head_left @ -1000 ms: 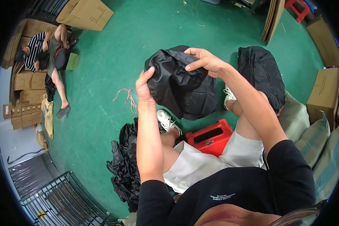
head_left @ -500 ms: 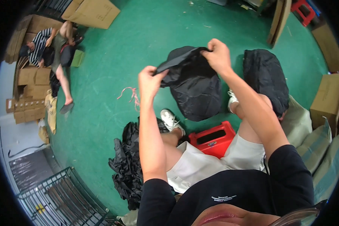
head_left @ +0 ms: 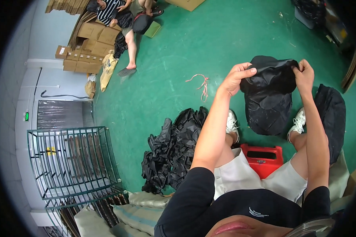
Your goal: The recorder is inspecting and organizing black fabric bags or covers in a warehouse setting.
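Black cloth hangs above the green floor, pinched at both sides.
The left hand grips its left edge, thumb on top; the right hand pinches its upper right corner. It is beyond the far edge of the red stool; whether the black bundle below is part of it, I cannot tell. A crumpled heap lies toward the floor's near edge.
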Motion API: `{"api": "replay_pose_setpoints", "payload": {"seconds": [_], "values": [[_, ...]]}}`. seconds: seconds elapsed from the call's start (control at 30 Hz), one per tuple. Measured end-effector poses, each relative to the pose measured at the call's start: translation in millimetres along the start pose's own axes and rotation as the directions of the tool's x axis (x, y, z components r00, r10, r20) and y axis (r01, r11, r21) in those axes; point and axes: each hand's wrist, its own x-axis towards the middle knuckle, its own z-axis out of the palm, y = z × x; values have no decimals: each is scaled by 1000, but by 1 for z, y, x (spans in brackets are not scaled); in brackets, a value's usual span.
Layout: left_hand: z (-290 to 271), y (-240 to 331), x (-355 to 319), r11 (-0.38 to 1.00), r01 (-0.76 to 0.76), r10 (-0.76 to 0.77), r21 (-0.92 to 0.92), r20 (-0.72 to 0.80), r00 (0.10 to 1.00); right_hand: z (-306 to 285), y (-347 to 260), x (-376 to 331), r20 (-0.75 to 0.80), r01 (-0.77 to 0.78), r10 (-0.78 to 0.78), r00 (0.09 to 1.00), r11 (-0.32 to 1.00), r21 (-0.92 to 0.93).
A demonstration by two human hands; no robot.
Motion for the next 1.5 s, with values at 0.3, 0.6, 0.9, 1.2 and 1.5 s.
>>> {"api": "replay_pose_setpoints", "payload": {"seconds": [0.3, 0.6, 0.9, 1.2, 1.5], "values": [[-3, -23, 20, 289, -95, 881, 953, -226, 416, 0, -20, -10, 129, 94, -104, 986, 992, 82], [-20, -9, 10, 384, -233, 920, 893, -347, 184, 26, -41, -40, 135, 176, -180, 974, 983, 44], [-7, -10, 13, 350, -273, 920, 896, -275, 278, 15, -36, -24, -176, 74, -72, 982, 997, 8], [-22, -11, 11, 396, -211, 914, 894, -361, 184, 22, -40, -35, 152, 425, -413, 898, 904, -54], [-4, -11, 8, 443, -322, 893, 836, -380, 241, 25, -54, -47, 343, 409, -388, 855, 913, 14]]}}
